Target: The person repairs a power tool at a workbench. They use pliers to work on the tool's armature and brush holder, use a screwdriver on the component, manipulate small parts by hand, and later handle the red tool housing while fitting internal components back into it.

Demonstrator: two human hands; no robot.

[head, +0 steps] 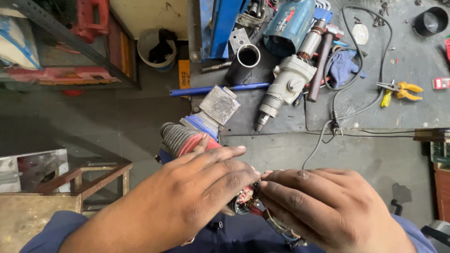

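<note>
Low in view, close to the body: power tool point(197, 133) with ribbed grey boot and red-blue housing, wiring point(251, 204) exposed at its near end. Left hand point(197, 192) wraps the housing; right hand point(323, 206) fingers pinch thin wires. Looks heavy, rigid; wires fragile, so hold by the housing. Beyond, tabletop point(412, 107): grey gearbox with armature point(290, 79), yellow pliers point(401, 90).

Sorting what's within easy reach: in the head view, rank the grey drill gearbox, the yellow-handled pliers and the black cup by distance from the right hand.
From the right hand:
1. Grey drill gearbox, on the bench, up and slightly left.
2. Yellow-handled pliers, on the bench, up and right.
3. Black cup, far top-right corner.
</note>
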